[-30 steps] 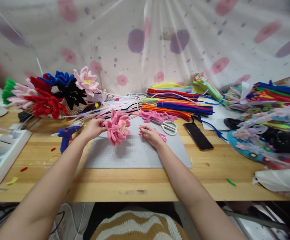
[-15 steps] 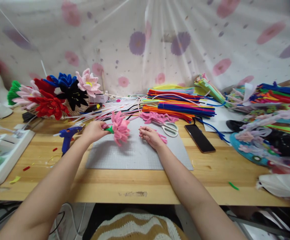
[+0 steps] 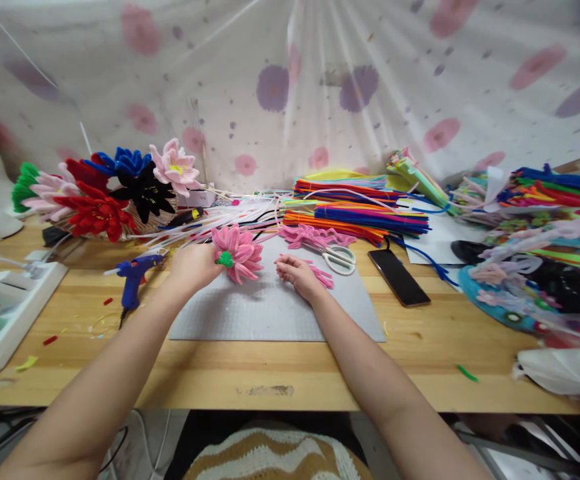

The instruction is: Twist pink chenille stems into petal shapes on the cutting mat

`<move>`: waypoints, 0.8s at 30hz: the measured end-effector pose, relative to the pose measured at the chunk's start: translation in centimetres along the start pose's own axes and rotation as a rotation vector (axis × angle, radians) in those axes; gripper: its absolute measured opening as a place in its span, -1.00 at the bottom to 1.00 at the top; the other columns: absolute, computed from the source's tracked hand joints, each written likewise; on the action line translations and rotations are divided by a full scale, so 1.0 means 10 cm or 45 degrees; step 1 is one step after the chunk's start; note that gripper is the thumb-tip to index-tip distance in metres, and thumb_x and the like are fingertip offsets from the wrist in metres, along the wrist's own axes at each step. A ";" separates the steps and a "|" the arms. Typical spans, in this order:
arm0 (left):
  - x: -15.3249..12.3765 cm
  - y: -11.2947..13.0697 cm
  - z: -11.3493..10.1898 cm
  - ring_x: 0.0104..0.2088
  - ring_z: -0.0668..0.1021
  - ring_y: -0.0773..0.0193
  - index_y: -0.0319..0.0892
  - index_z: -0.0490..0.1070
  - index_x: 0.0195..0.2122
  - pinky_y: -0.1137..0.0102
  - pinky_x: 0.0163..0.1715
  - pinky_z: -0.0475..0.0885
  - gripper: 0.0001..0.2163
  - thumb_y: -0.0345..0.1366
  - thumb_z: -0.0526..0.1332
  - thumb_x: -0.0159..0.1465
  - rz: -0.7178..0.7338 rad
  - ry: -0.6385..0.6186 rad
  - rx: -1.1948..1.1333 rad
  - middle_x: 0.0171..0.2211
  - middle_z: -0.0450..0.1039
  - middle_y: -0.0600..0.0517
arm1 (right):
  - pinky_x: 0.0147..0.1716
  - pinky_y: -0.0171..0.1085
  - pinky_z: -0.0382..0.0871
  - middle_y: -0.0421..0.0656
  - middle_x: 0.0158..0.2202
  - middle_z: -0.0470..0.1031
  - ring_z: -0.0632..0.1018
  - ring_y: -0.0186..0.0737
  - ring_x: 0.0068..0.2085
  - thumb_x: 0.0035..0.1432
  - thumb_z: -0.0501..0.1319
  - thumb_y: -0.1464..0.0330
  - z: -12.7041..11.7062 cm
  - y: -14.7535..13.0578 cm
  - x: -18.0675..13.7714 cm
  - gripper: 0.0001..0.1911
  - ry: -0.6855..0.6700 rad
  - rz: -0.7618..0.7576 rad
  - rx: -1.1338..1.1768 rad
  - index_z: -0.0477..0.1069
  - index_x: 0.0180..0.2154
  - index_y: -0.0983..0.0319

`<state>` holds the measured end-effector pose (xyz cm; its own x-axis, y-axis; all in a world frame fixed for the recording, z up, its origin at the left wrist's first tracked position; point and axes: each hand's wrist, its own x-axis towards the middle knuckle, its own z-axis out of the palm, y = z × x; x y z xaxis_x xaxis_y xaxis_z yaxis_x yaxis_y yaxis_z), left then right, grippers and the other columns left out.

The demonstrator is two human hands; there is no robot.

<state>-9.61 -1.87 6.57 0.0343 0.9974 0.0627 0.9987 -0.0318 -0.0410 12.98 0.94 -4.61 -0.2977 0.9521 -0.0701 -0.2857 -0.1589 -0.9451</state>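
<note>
Grasped by the left hand [image 3: 196, 264] at eleven o'clock, the pink chenille flower [image 3: 243, 253] has been turned, baring its green base [image 3: 225, 259], while any grasp by the right hand [image 3: 297, 275] cannot be told.

The left hand [image 3: 195, 267] shows only its back; its fingertips and their exact hold on the pink flower [image 3: 244, 255] are hidden, as is the bloom's centre. Whether the right hand [image 3: 299, 278] pinches anything is too small to tell, and it partly covers the pink strips [image 3: 323, 275] beside it. Well left of the left hand, a power strip [image 3: 33, 310] is cut by the picture's edge; far right of the right hand, a blurred white object [image 3: 565, 370] is too.
</note>
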 end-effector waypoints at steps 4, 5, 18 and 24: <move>-0.03 0.03 0.02 -0.35 0.53 -0.01 -0.18 0.49 -0.38 0.32 -0.44 0.24 -0.68 -0.09 0.06 0.09 -0.029 0.047 0.079 -0.39 0.51 -0.20 | -0.48 -0.37 0.12 -0.27 -0.50 0.32 0.31 -0.45 -0.51 -0.17 0.30 0.28 0.00 -0.01 0.00 -0.77 -0.024 -0.010 -0.034 0.38 -0.41 0.23; -0.03 0.03 0.03 -0.35 0.53 -0.01 -0.19 0.49 -0.38 0.32 -0.43 0.25 -0.69 -0.10 0.06 0.09 -0.034 0.051 0.086 -0.39 0.51 -0.20 | -0.48 -0.37 0.12 -0.27 -0.50 0.32 0.30 -0.45 -0.51 -0.17 0.30 0.28 0.00 -0.01 0.00 -0.77 -0.030 -0.013 -0.043 0.38 -0.41 0.23; 0.01 0.02 0.08 -0.33 0.52 -0.03 -0.16 0.48 -0.36 0.31 -0.42 0.24 -0.69 -0.08 0.06 0.09 -0.060 0.044 0.035 -0.37 0.51 -0.19 | -0.48 -0.37 0.13 -0.28 -0.51 0.32 0.30 -0.44 -0.51 -0.16 0.29 0.27 0.00 0.01 0.01 -0.77 -0.046 -0.021 -0.054 0.38 -0.40 0.23; 0.00 -0.10 0.17 -0.38 0.50 0.08 -0.11 0.45 -0.40 0.38 -0.47 0.19 -0.69 0.00 0.09 0.07 -0.116 0.081 -0.163 -0.41 0.50 -0.09 | -0.50 -0.39 0.14 -0.27 -0.50 0.34 0.31 -0.45 -0.52 -0.17 0.31 0.27 -0.01 0.02 0.02 -0.77 -0.033 0.001 -0.015 0.38 -0.41 0.22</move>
<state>-10.66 -1.75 4.95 -0.0585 0.9906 0.1234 0.9944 0.0469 0.0948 12.98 1.16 -4.85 -0.3216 0.9448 -0.0630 -0.2748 -0.1568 -0.9486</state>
